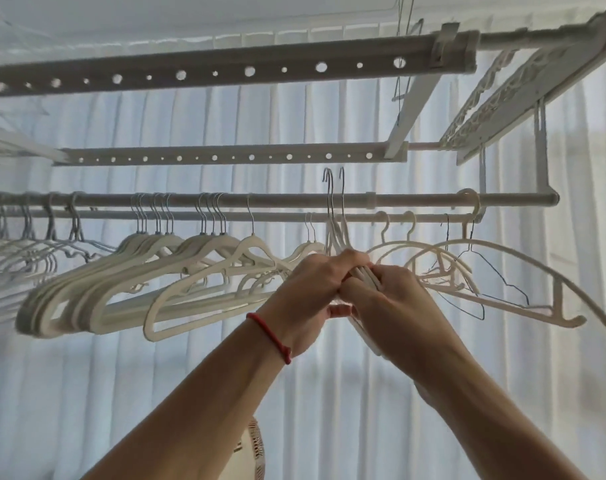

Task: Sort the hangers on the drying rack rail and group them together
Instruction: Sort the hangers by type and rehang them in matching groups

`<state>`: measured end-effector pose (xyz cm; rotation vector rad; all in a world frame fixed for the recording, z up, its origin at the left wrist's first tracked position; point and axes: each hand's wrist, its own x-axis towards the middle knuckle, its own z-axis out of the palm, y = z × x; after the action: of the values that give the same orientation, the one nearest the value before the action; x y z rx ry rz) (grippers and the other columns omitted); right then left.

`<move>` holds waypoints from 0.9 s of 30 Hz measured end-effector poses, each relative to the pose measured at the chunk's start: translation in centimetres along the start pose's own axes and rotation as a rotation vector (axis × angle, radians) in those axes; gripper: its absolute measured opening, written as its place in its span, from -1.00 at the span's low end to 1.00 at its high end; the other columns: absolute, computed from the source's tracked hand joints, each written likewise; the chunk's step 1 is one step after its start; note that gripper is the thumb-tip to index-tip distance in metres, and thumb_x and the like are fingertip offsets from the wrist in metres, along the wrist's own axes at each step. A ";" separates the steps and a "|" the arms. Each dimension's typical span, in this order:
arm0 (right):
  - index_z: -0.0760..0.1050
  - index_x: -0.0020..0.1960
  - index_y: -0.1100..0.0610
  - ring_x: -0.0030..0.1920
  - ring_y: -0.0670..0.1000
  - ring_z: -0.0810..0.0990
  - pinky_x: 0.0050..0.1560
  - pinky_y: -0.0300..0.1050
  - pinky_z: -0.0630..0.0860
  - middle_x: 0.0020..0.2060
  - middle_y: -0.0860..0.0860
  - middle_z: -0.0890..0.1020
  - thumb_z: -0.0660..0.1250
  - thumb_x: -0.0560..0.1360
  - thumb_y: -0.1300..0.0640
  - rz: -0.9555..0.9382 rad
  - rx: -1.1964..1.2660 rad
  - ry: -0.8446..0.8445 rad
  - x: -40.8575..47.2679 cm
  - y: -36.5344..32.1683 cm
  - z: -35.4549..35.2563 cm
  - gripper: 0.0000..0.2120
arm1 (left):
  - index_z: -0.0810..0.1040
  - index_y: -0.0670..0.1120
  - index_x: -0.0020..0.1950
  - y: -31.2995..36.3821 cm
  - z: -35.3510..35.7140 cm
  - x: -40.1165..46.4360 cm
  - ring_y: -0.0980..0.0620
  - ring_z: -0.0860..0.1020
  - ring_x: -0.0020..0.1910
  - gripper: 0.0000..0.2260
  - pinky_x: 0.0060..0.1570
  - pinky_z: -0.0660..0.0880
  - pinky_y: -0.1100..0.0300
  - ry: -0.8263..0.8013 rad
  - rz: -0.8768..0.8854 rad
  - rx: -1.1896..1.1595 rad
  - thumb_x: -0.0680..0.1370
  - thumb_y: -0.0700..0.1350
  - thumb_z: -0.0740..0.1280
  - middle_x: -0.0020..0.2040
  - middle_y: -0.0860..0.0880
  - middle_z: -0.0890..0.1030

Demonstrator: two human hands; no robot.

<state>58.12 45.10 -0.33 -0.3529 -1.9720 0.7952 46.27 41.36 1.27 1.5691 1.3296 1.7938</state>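
Gripping two cream hangers point(336, 233) off the rail point(281, 199) in left hand point(312, 289) and right hand point(391, 299), risking hooks snagging neighbouring hangers point(197, 268) on rehanging.

We see the rail point(260, 199) running left to right with grouped hangers point(128, 271) hanging at its left and middle, curved hangers point(502, 258) at its right, two perforated bars point(225, 69) above, and a curtain point(190, 393) behind everything.
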 end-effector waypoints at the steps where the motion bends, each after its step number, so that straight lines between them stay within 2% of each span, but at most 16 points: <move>1: 0.52 -0.25 0.16 -0.44 -0.04 0.39 -0.39 -0.08 0.34 -0.47 -0.05 0.45 0.27 0.50 0.12 -0.001 0.007 -0.014 0.3 -0.5 0.9 -0.81 | 0.62 -0.14 -0.09 0.1 -1.1 -0.1 0.05 0.54 -0.19 -0.81 -0.13 0.46 0.13 0.007 -0.007 0.003 0.59 -0.05 0.31 -0.23 -0.04 0.59; 3: 0.53 -0.23 0.21 -0.46 -0.05 0.35 -0.41 -0.11 0.30 -0.48 -0.04 0.40 0.26 0.49 0.12 0.003 0.011 -0.060 1.1 -1.5 2.7 -0.80 | 0.63 -0.14 -0.09 0.5 -3.4 -0.3 0.00 0.53 -0.12 -0.80 -0.04 0.45 0.06 0.022 -0.022 -0.001 0.59 -0.04 0.31 -0.21 -0.06 0.60; 5: 0.56 -0.16 0.25 -0.45 -0.03 0.38 -0.39 -0.10 0.32 -0.48 -0.03 0.42 0.25 0.47 0.12 0.024 0.023 -0.103 1.9 -2.4 4.4 -0.79 | 0.61 -0.10 -0.22 0.7 -5.6 -0.4 -0.01 0.50 -0.14 -0.78 -0.05 0.41 0.04 0.038 -0.044 -0.010 0.58 -0.05 0.31 -0.26 -0.04 0.56; 8: 0.60 -0.12 0.23 -0.34 0.03 0.56 -0.32 -0.11 0.43 -0.38 0.10 0.58 0.27 0.46 0.11 0.065 0.066 -0.175 2.9 -3.5 6.9 -0.79 | 0.54 -0.06 -0.27 0.8 -8.6 -0.7 -0.03 0.43 -0.24 -0.79 -0.18 0.38 0.05 0.056 -0.097 -0.019 0.54 -0.03 0.32 -0.32 -0.04 0.48; 10: 0.61 -0.09 0.24 -0.23 0.09 0.69 -0.20 -0.08 0.52 -0.29 0.18 0.66 0.28 0.45 0.09 0.089 0.084 -0.218 3.3 -3.7 8.4 -0.76 | 0.53 -0.07 -0.28 0.5 -9.9 -1.0 -0.03 0.42 -0.30 -0.78 -0.27 0.37 0.09 0.084 -0.120 -0.033 0.56 -0.05 0.29 -0.36 -0.04 0.48; 11: 0.61 -0.08 0.26 -0.25 0.07 0.67 -0.18 -0.07 0.53 -0.31 0.16 0.65 0.29 0.45 0.08 0.093 0.091 -0.237 3.4 -3.7 9.1 -0.75 | 0.52 -0.07 -0.31 0.3 -10.4 -1.1 -0.01 0.42 -0.34 -0.75 -0.30 0.36 0.11 0.109 -0.130 -0.043 0.57 -0.08 0.27 -0.40 -0.02 0.48; 13: 0.59 -0.07 0.30 -0.37 -0.05 0.52 -0.25 -0.14 0.43 -0.38 0.07 0.56 0.32 0.48 0.07 0.084 0.119 -0.269 3.1 -3.3 9.9 -0.73 | 0.50 -0.08 -0.30 0.0 -11.1 -1.4 -0.01 0.42 -0.36 -0.74 -0.31 0.36 0.12 0.136 -0.143 -0.043 0.59 -0.10 0.26 -0.42 -0.03 0.47; 15: 0.60 -0.08 0.24 -0.39 -0.14 0.47 -0.25 -0.18 0.40 -0.38 -0.04 0.54 0.32 0.54 0.01 0.056 0.148 -0.271 2.5 -2.8 9.9 -0.72 | 0.50 -0.11 -0.24 0.0 -11.9 -1.3 -0.04 0.45 -0.28 -0.79 -0.20 0.39 0.07 0.121 -0.157 -0.013 0.57 -0.07 0.28 -0.33 -0.08 0.48; 17: 0.63 -0.02 0.10 -0.29 -0.20 0.56 -0.21 -0.19 0.46 -0.28 -0.16 0.61 0.28 0.58 -0.06 0.010 0.166 -0.224 1.8 -2.0 9.2 -0.74 | 0.52 -0.14 -0.08 0.2 -12.5 -1.2 -0.08 0.50 -0.14 -0.83 -0.02 0.41 -0.02 0.086 -0.198 0.047 0.53 -0.04 0.29 -0.17 -0.15 0.51; 18: 0.63 0.06 0.03 -0.15 -0.21 0.62 -0.15 -0.21 0.50 -0.15 -0.19 0.67 0.27 0.59 -0.08 -0.012 0.150 -0.172 1.6 -1.3 8.6 -0.76 | 0.52 -0.15 -0.01 0.1 -12.7 -1.1 -0.09 0.55 -0.10 -0.81 0.04 0.42 -0.03 0.080 -0.224 0.076 0.53 -0.03 0.29 -0.11 -0.17 0.54; 20: 0.56 0.21 -0.03 0.06 -0.17 0.60 0.01 -0.21 0.50 0.04 -0.16 0.65 0.30 0.58 -0.09 -0.050 0.000 0.002 1.6 0.9 6.7 -0.74 | 0.56 -0.18 0.00 0.0 -12.8 -1.0 -0.11 0.61 -0.11 -0.81 -0.03 0.48 0.04 0.085 -0.260 0.133 0.56 -0.06 0.28 -0.09 -0.19 0.61; 23: 0.53 0.20 -0.04 0.09 -0.16 0.54 0.15 -0.16 0.46 0.05 -0.14 0.60 0.34 0.54 0.01 -0.075 -0.228 0.198 1.8 3.8 3.0 -0.76 | 0.59 -0.27 0.04 -0.4 -12.5 -1.0 -0.12 0.59 -0.16 -0.83 -0.18 0.54 0.10 0.127 -0.241 0.230 0.58 -0.17 0.33 -0.11 -0.22 0.60; 25: 0.54 0.17 -0.04 0.08 -0.14 0.55 0.16 -0.14 0.46 0.03 -0.13 0.61 0.34 0.54 0.05 -0.044 -0.275 0.246 1.9 5.2 0.6 -0.79 | 0.59 -0.34 0.08 -0.3 -12.0 -1.2 -0.15 0.57 -0.16 -0.76 -0.12 0.58 0.01 0.140 -0.219 0.301 0.54 -0.17 0.41 -0.12 -0.24 0.58; 27: 0.55 0.13 -0.06 0.08 -0.13 0.56 0.13 -0.14 0.46 0.01 -0.15 0.62 0.34 0.53 0.07 -0.016 -0.302 0.266 1.5 6.3 -1.2 -0.82 | 0.63 -0.29 0.04 0.0 -11.5 -1.2 -0.16 0.61 -0.19 -0.68 -0.03 0.63 -0.08 0.182 -0.208 0.417 0.44 -0.08 0.51 -0.16 -0.23 0.60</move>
<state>57.88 51.08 -3.07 -0.5885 -1.8388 0.4131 36.04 35.95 1.65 1.4159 1.9777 1.6338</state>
